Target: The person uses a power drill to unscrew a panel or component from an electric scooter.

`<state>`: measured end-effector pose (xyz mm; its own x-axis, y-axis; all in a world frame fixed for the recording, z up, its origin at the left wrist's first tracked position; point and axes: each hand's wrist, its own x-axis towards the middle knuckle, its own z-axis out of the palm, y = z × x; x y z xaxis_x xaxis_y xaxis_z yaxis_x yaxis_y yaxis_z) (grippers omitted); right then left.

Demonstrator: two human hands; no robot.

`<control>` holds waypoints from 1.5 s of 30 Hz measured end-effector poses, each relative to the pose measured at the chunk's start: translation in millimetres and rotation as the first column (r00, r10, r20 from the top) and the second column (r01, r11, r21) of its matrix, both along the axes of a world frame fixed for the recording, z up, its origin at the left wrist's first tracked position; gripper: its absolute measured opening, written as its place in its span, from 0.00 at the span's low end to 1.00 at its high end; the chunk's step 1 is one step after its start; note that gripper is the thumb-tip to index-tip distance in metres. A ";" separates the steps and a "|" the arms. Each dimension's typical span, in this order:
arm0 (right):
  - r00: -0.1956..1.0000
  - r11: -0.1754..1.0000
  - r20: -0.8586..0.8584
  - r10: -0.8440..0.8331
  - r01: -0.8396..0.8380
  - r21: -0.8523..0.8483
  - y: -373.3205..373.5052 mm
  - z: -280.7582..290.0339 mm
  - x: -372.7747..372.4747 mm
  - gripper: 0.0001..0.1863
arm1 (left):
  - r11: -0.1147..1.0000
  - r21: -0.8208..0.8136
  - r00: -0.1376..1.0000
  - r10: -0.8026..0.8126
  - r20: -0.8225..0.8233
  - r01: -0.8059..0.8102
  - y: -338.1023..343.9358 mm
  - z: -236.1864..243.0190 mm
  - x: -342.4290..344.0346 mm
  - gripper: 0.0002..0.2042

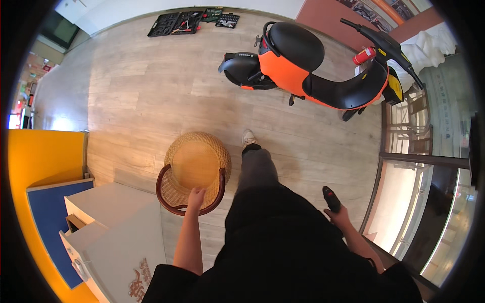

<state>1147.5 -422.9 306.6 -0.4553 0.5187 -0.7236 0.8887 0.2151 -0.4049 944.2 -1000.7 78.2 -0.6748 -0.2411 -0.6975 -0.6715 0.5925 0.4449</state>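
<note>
My right hand (338,215) is wrapped round a black handheld power tool (331,199) with a small red mark, out to the right of my body. The tool points forward and its exact kind is hard to make out. On the left, my left hand (196,196) hangs over the near part of a round wicker chair (194,164) with a dark red curved armrest. Its fingers are curled in, and whether they hold anything small is hidden. An orange and black electric scooter (283,60) stands ahead to the right, apart from both hands.
Open tool cases (178,23) lie by the far wall. Behind the scooter's front are a red fire extinguisher (364,55) and white wrapping (429,48). A white cabinet (121,227) and a yellow partition (48,156) stand at left; a glass door (424,197) is at right.
</note>
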 end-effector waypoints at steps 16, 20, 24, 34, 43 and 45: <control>0.947 0.921 -0.154 -0.281 0.220 -0.322 -102.3 -31.7 -69.6 0.31 | 0.509 0.299 0.483 -0.860 0.163 0.807 114.8 314.0 -235.2 0.20; 0.946 0.934 -0.182 -0.268 0.209 -0.291 -138.2 3.5 -145.3 0.26 | 0.356 0.314 0.332 -0.935 0.129 0.880 87.5 304.5 -311.7 0.18; 0.949 0.996 -0.312 -0.040 0.013 -0.089 -188.5 2.7 -242.7 0.36 | 0.276 0.291 0.258 -0.961 0.101 0.916 57.0 266.9 -422.8 0.18; 0.917 0.910 -0.372 0.141 -0.268 -0.316 -174.7 -122.1 -497.1 0.46 | 0.104 0.037 0.106 -0.993 -0.054 0.994 127.3 129.7 -589.9 0.15; 0.948 0.887 -0.116 -0.298 0.230 -0.401 -191.9 -367.6 -615.1 0.19 | -0.197 0.179 -0.233 -0.950 0.207 0.964 183.3 -104.1 -587.7 0.16; 0.980 0.947 -0.119 -0.162 0.121 -0.297 -192.9 -366.2 -622.0 0.20 | -0.347 0.127 -0.362 -0.925 0.115 0.929 188.0 -97.5 -585.5 0.19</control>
<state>525.5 -615.8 -59.6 -0.4997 0.3649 -0.7855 0.8313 -0.0526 -0.5533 358.7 -812.7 -19.2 0.0739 0.6017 -0.7953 0.7590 0.4834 0.4362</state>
